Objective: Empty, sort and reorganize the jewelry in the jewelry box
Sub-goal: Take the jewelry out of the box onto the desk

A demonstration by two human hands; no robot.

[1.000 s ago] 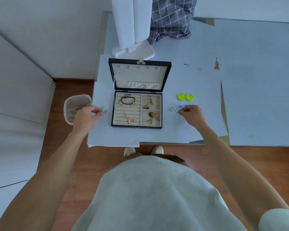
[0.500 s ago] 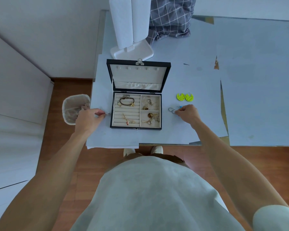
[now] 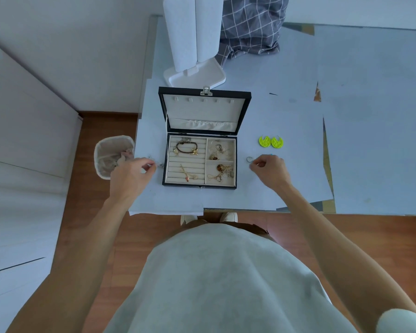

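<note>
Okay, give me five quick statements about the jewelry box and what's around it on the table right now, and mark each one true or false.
1. The jewelry box has its lid open. True.
2. The two yellow-green earrings lie inside the box. False: they lie on the table, to the right of the box.
3. A dark bracelet lies in the box's left section. True.
4. The right hand is reaching into the box. False: it is over the table to the right of the box, beside a small silver ring.
5. The left hand is to the left of the box. True.
</note>
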